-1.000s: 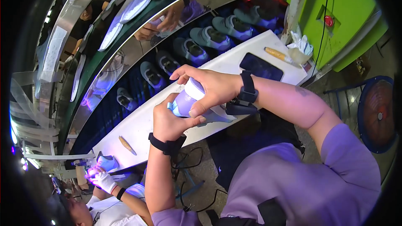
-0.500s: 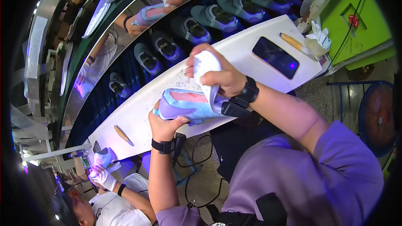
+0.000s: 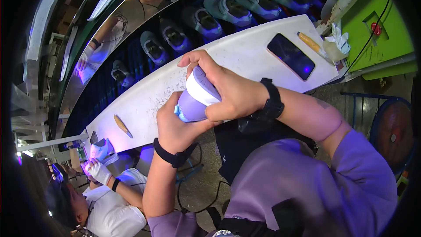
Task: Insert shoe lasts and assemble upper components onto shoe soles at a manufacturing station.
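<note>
Purple and white shoe [image 3: 193,104] is in both your hands, up over the white table [image 3: 247,46], near the edge close to you. It is tipped up, so its purple end and white side band show, and a bit of light blue peeks out by your left hand. Your left hand [image 3: 177,123] is wrapped around the low part, with its thumb lying along it. Your right hand [image 3: 234,92] grips the white band and the sole, with its thumb on the near side. Some of your right fingers are hidden behind the shoe. You have a black band on each wrist.

A dark phone [image 3: 290,56] lies flat on the table, off to your right. Just past it is a tool with a wooden handle [image 3: 309,42], next to a bunched white glove [image 3: 337,38]. One more wooden-handled tool [image 3: 123,126] lies toward the left end. Behind the table, gray-blue shoes [image 3: 199,19] sit in a curved row. Down at your left, a co-worker's gloved hand [image 3: 100,172] is just beside a pale shoe [image 3: 100,149].
</note>
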The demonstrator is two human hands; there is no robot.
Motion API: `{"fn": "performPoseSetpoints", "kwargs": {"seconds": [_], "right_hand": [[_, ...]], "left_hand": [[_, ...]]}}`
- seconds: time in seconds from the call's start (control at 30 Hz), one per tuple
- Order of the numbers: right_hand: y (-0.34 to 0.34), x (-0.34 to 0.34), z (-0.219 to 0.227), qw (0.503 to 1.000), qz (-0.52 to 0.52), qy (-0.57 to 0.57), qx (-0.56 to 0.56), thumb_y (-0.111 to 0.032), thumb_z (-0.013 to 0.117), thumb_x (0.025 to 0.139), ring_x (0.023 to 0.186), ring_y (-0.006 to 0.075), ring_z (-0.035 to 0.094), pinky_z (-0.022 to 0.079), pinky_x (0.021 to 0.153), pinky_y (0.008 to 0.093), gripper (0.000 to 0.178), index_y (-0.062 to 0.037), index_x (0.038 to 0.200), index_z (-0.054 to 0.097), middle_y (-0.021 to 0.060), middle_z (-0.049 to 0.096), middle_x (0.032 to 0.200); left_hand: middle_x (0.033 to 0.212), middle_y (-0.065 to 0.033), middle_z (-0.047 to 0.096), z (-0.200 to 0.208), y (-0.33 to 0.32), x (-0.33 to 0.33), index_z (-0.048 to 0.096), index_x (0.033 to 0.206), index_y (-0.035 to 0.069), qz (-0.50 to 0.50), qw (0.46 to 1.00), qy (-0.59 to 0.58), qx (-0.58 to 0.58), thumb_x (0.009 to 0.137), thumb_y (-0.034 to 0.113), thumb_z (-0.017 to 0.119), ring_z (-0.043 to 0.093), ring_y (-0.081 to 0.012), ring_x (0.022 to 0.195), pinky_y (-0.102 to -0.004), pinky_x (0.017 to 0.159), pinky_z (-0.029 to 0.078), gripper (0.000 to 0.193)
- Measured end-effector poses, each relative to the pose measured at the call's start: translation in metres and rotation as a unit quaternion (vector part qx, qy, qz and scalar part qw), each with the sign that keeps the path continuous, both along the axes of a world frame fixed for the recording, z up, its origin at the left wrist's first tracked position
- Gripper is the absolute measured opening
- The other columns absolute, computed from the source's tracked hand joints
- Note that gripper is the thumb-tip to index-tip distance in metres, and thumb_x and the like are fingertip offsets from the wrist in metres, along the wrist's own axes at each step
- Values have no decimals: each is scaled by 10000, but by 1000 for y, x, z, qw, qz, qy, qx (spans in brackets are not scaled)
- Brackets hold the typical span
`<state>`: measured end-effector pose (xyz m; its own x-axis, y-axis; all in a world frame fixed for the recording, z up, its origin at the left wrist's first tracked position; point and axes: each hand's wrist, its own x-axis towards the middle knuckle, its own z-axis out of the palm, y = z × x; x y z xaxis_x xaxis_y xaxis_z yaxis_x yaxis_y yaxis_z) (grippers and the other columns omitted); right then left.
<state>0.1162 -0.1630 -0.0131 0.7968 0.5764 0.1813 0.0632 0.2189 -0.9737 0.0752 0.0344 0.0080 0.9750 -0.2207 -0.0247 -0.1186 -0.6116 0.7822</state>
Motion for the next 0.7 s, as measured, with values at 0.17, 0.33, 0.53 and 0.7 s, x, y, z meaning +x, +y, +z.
{"fn": "performPoseSetpoints", "kwargs": {"seconds": [0.17, 0.33, 0.53, 0.7], "right_hand": [[-35, -3, 0, 995, -30, -90, -22, -189, 675, 641, 1101, 217, 492, 406, 995, 336, 917, -90, 1466, 286, 112, 444, 1182], [-63, -22, -4, 984, -127, -122, 14, -445, 584, 784, 1275, 271, 458, 335, 1095, 363, 934, -43, 1555, 244, 180, 429, 1401], [-70, -74, -19, 946, -149, -286, -15, -444, 712, 770, 1282, 384, 475, 361, 1102, 425, 926, -39, 1511, 333, 235, 474, 1350], [-73, -86, -63, 896, -212, -316, -228, -271, 861, 631, 1181, 410, 524, 434, 1020, 468, 986, -43, 1467, 390, 209, 514, 1312]], "left_hand": [[779, -185, 703, 18, -38, 6, 631, 973, 7, -61, 978, -150, 130, 559, 371, 953, 716, -357, 728, -404, 670, 570, 638], [722, -155, 677, 30, -73, -5, 635, 932, 20, -86, 949, -221, 206, 549, 505, 934, 701, -341, 669, -404, 608, 554, 687], [844, -182, 644, 1, -48, -26, 627, 1038, -12, -154, 947, -279, 43, 824, 731, 625, 677, -345, 743, -397, 677, 540, 773], [1444, -272, 398, -11, -22, -56, 535, 1346, 30, -91, 984, -126, -88, 816, 580, 706, 415, -394, 1360, -473, 1110, 354, 783]]}}
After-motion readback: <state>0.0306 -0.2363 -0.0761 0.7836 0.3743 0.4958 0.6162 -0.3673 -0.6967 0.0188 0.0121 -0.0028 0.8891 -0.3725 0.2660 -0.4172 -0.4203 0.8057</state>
